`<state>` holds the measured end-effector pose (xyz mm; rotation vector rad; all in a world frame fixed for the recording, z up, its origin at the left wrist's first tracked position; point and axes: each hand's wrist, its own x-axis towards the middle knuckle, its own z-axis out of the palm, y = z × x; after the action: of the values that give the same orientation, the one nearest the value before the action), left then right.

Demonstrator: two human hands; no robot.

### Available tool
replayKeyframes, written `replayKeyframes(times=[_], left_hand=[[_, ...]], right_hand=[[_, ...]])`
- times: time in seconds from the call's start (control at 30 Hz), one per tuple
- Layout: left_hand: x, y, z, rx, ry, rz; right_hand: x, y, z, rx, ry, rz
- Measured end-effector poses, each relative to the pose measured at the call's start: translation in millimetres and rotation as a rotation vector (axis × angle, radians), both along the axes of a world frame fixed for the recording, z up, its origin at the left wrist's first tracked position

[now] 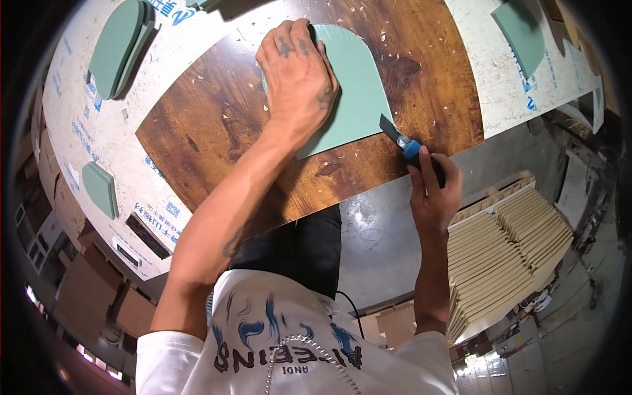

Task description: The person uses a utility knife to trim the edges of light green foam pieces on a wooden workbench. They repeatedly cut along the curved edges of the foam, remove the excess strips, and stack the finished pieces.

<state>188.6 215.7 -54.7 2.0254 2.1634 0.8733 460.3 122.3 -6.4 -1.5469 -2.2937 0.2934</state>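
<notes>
A pale green panel (359, 85), rounded at its far end and straight along its near edge, lies on the brown wood-grain board (217, 125). My left hand (296, 72) rests over the panel's left side, its fingers bent and close together, gripping it against the board. Closed around the dark handle of a knife (409, 147), my right hand (436, 187) is beyond the board's near edge. The knife has a blue collar and a dark flat blade (388, 126). Its tip is at the panel's near right corner; whether it touches cannot be made out.
Small pale shavings dot the board. More green panels (115, 52) are stacked at the far left, with smaller ones (99, 189) below and another (520, 36) at the far right. A ribbed stack of cream-coloured pieces (510, 253) stands low on the right, off the table (72, 125).
</notes>
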Motion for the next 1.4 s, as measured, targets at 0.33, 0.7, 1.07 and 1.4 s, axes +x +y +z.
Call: replayKeyframes(times=[0.33, 0.7, 1.07, 1.4], left_hand=[[4.3, -2.1, 9.0, -0.036, -0.016, 0.018], [-1.4, 2.9, 1.0, 0.098, 0.117, -0.018], [0.4, 0.6, 4.5, 0.07, 0.143, -0.028], [-9.0, -5.8, 4.9, 0.049, 0.102, -0.044]], right_hand=[[17.5, 10.8, 3.0, -0.058, 0.008, 0.185], [46.1, 85.6, 4.2, 0.002, -0.002, 0.432], [50.9, 106.5, -10.6, 0.045, 0.103, 0.535], [49.0, 103.2, -11.8, 0.001, 0.035, 0.547]])
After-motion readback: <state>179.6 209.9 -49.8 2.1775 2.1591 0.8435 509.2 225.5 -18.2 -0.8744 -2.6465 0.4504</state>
